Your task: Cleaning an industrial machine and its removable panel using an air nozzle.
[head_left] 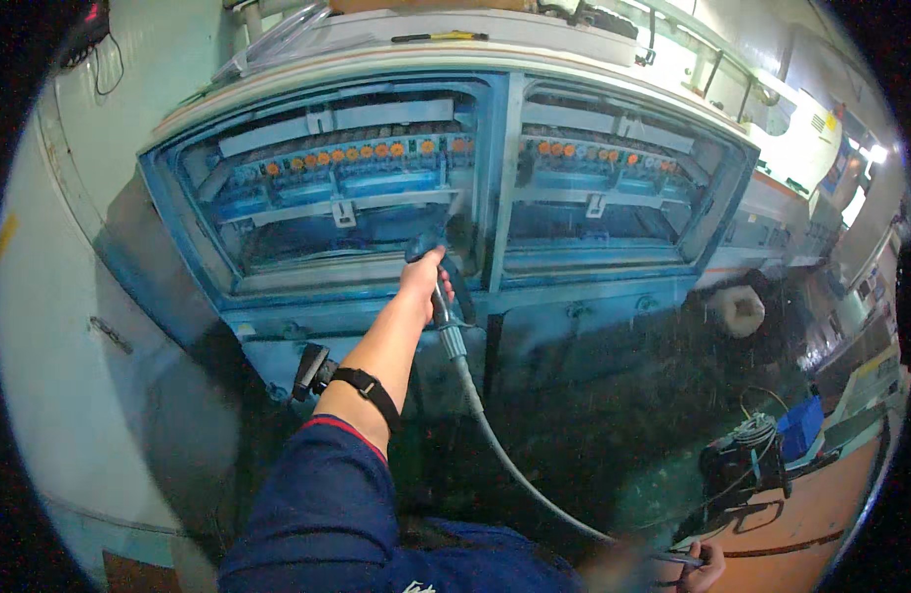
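My left hand (423, 287) is wrapped round the grip of a dark spray gun (438, 259), arm stretched forward. The gun points into the left opening of a large blue-stained machine cabinet (500, 198). A pale streak runs up from its nozzle. Inside both openings sits a row of round orange parts (381, 151) above a blue-stained bar. From the gun's handle a grey hose (505, 450) curves down to the lower right. There my right hand (705, 566) is closed round the hose, partly cut off by the frame's edge.
A cable coil (757, 432) and a blue box (800, 427) lie at the lower right. A pale roll (740, 310) stands right of the cabinet. A yellow-and-black tool (441, 38) rests on top. A pale door (100, 326) borders the left side.
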Available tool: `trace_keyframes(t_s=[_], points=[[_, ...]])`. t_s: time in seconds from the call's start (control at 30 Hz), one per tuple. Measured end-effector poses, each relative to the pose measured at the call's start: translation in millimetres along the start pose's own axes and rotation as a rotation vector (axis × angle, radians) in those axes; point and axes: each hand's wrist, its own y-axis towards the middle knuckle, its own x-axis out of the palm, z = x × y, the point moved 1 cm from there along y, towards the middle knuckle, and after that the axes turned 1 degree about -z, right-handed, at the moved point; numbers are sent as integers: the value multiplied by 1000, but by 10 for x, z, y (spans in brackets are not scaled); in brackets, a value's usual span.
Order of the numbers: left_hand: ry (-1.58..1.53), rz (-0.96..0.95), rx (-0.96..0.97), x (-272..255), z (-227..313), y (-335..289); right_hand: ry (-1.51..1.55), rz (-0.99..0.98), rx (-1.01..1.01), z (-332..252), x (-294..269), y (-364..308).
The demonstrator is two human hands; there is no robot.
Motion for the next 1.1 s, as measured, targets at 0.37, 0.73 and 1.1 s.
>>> trace_keyframes(t_s=[0.37,0.73,1.1], points=[[-16,56,22,-313,120,211,-121,134,49,-585,70,145],[-153,111,87,-752,336,461,-34,114,49,-684,311,355],[-249,204,98,-146,228,383,-14,240,35,-498,24,710]])
